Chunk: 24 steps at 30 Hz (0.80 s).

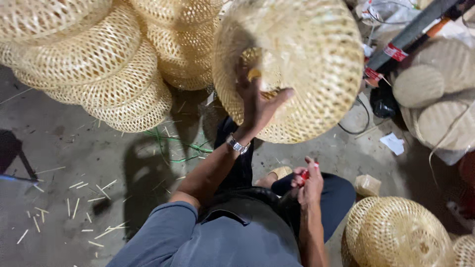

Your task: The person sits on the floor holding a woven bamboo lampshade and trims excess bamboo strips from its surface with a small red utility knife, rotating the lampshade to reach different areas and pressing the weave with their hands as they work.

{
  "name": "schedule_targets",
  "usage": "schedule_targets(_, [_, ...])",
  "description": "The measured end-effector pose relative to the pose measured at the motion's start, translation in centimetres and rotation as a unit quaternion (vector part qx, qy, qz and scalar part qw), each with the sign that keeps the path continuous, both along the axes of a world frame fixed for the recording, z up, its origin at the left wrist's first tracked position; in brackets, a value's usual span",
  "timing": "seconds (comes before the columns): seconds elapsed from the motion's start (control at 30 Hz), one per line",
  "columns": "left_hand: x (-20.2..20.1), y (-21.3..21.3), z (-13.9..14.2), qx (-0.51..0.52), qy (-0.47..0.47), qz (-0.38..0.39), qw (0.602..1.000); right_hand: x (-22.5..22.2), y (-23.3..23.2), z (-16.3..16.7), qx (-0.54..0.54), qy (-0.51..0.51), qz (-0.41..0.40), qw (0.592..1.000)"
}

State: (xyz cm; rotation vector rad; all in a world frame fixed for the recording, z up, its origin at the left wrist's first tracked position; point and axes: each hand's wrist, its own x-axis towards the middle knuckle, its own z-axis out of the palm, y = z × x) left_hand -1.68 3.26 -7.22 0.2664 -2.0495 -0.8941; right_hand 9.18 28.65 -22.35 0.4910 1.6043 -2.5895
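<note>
Left hand [257, 101] grip closed on round open-weave bamboo basket [297, 64] — pale, domed, right hand [308, 184] pinching small red tool [305, 174]

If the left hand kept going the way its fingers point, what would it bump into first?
The left hand already reaches up into the big woven basket it holds, so it would most likely press into the basket's inner wall first, though depth is hard to judge.

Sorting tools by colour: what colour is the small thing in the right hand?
Red, seen in the head view: the small tool gripped in the right hand.
</note>
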Motion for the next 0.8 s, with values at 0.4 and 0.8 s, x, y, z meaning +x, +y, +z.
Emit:
schedule_targets(0.4, [-1.7,-0.1,-1.2,0.090,0.163,-0.206,0.961,-2.2,0.3,8.3,-0.070,0.072,0.120,0.988])
schedule_targets(0.8, [-3.3,-1.2,-0.7,0.020,0.040,-0.167,0.985,-3.5,-2.1,10.8,0.062,0.106,0.061,0.991])
